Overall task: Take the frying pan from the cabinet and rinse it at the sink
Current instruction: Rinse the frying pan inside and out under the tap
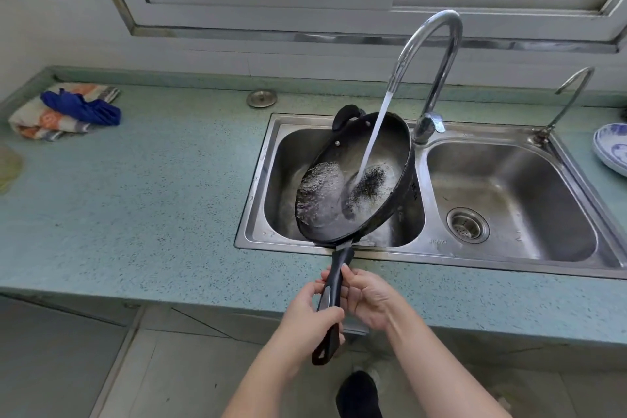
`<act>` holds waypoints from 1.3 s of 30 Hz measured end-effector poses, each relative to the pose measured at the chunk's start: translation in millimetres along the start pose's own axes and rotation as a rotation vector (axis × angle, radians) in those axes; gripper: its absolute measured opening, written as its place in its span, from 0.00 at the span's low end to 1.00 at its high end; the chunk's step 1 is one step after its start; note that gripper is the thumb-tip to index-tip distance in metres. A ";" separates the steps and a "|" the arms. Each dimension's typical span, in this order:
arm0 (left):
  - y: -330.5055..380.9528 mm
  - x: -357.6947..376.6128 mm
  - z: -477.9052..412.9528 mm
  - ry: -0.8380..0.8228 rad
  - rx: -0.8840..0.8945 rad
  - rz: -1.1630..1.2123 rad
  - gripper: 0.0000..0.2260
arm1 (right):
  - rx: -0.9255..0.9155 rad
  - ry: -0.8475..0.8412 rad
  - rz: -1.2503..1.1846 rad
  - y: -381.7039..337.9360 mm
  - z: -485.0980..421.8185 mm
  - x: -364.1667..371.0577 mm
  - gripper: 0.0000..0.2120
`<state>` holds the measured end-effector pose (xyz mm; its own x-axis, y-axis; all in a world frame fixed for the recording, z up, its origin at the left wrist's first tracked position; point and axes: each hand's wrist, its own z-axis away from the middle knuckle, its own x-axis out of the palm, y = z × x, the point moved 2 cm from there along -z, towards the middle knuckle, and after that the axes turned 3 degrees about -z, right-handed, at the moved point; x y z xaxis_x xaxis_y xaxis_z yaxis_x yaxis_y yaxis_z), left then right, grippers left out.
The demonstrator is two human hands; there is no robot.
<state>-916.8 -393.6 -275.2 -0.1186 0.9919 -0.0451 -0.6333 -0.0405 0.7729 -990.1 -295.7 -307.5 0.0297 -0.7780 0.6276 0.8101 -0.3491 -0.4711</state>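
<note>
A black frying pan (383, 146) tilts over the left basin of a steel double sink (509, 256), its left edge lower. Water streams from the tall chrome faucet (437, 54) into the pan and foams across its bottom. The pan's long black handle (334, 285) reaches back over the counter edge. My left hand (310, 316) is wrapped around the lower part of the handle. My right hand (368, 297) holds the handle from the right, fingers curled on it. A small helper handle sits at the pan's far rim.
A teal speckled counter (152, 197) surrounds the sink. Folded cloths (64, 110) lie at its far left, a round metal sink stopper (261, 98) behind the basin, a blue-and-white plate (612, 148) at the right edge. A smaller faucet (570, 95) stands by the right basin.
</note>
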 end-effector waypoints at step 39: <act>-17.3 49.0 -20.0 -0.079 0.046 0.320 0.14 | -0.305 0.334 0.543 -23.3 9.4 -28.1 0.11</act>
<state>-927.0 -346.7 -303.5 -0.2449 0.9360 0.2528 -0.5379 -0.3481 0.7678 -1004.3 -260.8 -308.3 0.1619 -0.9853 0.0541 0.5300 0.0406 -0.8470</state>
